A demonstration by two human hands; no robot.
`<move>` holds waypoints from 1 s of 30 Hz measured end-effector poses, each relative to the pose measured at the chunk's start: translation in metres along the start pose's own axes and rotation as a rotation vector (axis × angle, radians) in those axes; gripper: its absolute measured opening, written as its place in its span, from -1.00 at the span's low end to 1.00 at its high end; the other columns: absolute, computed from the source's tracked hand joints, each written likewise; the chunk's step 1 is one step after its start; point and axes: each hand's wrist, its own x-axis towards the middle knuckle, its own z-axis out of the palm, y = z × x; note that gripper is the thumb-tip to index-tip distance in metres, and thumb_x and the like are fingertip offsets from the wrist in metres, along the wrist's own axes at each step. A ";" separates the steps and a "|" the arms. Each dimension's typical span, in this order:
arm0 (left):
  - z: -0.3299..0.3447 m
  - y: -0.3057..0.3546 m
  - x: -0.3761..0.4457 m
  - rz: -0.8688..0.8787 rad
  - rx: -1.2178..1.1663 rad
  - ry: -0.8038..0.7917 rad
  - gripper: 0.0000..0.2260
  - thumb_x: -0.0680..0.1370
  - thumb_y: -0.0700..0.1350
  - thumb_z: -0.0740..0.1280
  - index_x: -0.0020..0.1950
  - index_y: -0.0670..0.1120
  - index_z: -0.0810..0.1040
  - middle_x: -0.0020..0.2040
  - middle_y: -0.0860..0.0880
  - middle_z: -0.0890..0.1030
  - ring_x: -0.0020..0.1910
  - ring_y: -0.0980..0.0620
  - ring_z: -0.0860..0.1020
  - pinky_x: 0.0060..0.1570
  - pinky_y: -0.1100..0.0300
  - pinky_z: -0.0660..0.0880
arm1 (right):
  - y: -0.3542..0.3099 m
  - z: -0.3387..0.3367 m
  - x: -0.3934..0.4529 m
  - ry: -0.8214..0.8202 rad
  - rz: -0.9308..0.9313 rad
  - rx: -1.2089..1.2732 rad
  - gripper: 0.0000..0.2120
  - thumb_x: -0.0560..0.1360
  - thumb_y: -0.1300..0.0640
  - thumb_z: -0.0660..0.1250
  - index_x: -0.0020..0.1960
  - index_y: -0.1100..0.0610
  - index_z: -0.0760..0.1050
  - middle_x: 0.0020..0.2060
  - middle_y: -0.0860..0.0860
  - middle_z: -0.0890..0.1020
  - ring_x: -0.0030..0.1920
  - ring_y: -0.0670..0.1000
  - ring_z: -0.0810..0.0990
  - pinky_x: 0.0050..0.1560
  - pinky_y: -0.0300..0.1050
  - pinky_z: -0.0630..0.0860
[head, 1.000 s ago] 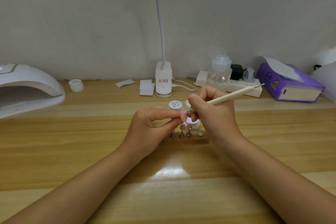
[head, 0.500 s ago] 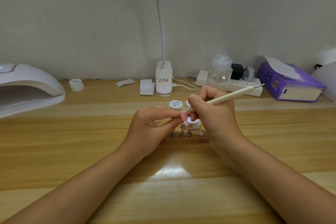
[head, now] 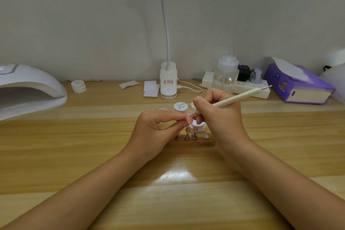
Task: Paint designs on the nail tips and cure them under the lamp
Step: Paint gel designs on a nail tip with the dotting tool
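My left hand [head: 153, 130] pinches a pink nail tip [head: 189, 118] between thumb and forefinger, just above the wooden holder [head: 209, 143]. My right hand [head: 222, 117] grips a cream dotting pen [head: 240, 97] like a pencil, its fine point touching the held nail tip. Three painted nail tips [head: 192, 129] stand on metal pegs in the holder, and one peg spot at its right end is bare. An open white gel pot [head: 200, 127] sits right behind the holder, partly hidden by my fingers. The white curing lamp [head: 28, 89] stands at the far left.
A capped gel pot [head: 180, 107] and a loose lid [head: 193, 106] sit behind my hands. Another pot [head: 78, 86], paper scraps [head: 151, 88], a desk lamp base [head: 168, 82], a clear pump bottle [head: 225, 73], a power strip [head: 248, 89] and a purple tissue box [head: 300, 86] line the wall.
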 end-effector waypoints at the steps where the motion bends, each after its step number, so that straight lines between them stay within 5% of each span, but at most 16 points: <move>1: 0.000 0.000 0.000 0.000 0.000 0.000 -0.75 0.37 -0.18 0.40 0.04 -0.13 0.60 -0.13 0.03 0.68 -0.12 0.03 0.64 -0.10 -0.06 0.56 | 0.000 0.000 0.000 0.000 0.000 -0.002 -0.57 0.35 0.39 0.28 -0.59 0.04 0.32 -0.66 -0.09 0.40 -0.58 -0.10 0.49 -0.49 -0.31 0.45; 30: -0.001 -0.001 0.000 0.005 -0.003 -0.021 -0.76 0.38 -0.19 0.40 0.03 -0.12 0.61 -0.11 0.04 0.67 -0.10 0.05 0.64 -0.07 -0.01 0.57 | 0.002 -0.001 0.001 0.004 -0.003 -0.016 -0.58 0.36 0.39 0.28 -0.58 0.04 0.35 -0.67 -0.07 0.42 -0.58 -0.10 0.50 -0.48 -0.29 0.48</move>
